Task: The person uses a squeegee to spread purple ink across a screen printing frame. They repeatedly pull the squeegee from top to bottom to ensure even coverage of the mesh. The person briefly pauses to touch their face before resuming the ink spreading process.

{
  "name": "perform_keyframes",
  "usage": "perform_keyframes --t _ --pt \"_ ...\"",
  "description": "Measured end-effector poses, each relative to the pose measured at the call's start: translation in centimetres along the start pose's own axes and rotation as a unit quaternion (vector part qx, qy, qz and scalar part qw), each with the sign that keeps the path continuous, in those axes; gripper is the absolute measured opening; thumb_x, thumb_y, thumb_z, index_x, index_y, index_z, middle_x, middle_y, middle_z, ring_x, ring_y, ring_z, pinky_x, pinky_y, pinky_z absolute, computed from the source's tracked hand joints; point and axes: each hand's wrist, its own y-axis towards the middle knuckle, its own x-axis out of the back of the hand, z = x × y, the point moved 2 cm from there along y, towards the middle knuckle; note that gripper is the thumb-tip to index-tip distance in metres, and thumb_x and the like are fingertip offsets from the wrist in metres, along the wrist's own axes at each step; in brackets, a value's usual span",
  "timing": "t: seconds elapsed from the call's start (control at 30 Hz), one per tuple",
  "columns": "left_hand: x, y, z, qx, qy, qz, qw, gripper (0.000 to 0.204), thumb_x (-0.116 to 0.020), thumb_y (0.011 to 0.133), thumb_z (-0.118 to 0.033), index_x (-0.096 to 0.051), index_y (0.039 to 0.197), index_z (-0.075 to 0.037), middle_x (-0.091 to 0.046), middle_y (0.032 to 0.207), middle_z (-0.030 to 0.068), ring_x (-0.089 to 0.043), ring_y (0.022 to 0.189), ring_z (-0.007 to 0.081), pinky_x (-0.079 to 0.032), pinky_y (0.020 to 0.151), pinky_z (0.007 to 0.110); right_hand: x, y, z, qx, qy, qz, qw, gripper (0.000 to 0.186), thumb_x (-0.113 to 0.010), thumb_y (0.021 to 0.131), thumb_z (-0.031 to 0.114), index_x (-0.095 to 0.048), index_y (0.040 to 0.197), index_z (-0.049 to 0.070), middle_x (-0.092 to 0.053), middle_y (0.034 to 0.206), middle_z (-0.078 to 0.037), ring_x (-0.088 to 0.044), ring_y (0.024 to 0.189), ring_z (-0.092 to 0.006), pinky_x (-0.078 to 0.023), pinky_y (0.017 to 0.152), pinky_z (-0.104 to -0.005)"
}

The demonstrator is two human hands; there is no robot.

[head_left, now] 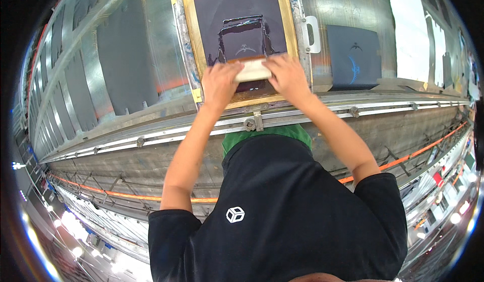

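Both my hands grip a pale wooden-handled squeegee (253,71) from its two ends. My left hand (220,82) is closed on its left end, and my right hand (288,76) is closed on the right; motion blurs both slightly. Beneath the squeegee is a printing screen (289,17) with a yellowish rim and dark mesh. Wet, dark, glossy ink (243,26) lies on the mesh beyond the squeegee, around a small curved design. The squeegee blade is mostly hidden by its handle and my fingers.
A dark fabric panel (354,55) with a blue curved print lies right of the screen, beside a white handle (313,34). Several dark panels (123,55) line the long table to the left. A metal rail (348,111) runs along the near edge, between me and the table.
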Motion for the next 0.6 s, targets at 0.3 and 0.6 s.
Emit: perform_keyframes --t 0.3,0.6 --pt "-0.5 8.8 3.9 0.007 0.036 0.034 0.999 0.032 -0.077 0.076 -0.016 -0.079 0.107 -0.024 -0.077 0.098 0.0002 -0.069 0.087 0.0236 -0.053 0.076 0.041 0.2 7.8 -4.7 0.031 0.038 -0.047 0.998 0.042 -0.075 0.078 0.012 -0.069 0.12 0.005 -0.07 0.118 -0.011 -0.061 0.107 -0.033 -0.049 0.099 -0.043" --pt "-0.3 0.0 0.4 0.02 -0.03 0.042 0.998 0.044 -0.077 0.067 -0.003 -0.078 0.107 -0.021 -0.076 0.113 -0.0056 -0.067 0.092 0.0178 -0.05 0.082 0.036 -0.5 -0.8 0.0 -0.001 0.062 -0.014 0.998 0.048 -0.076 0.074 0.004 -0.069 0.121 0.004 -0.067 0.123 -0.011 -0.06 0.107 -0.033 -0.049 0.098 -0.0429"
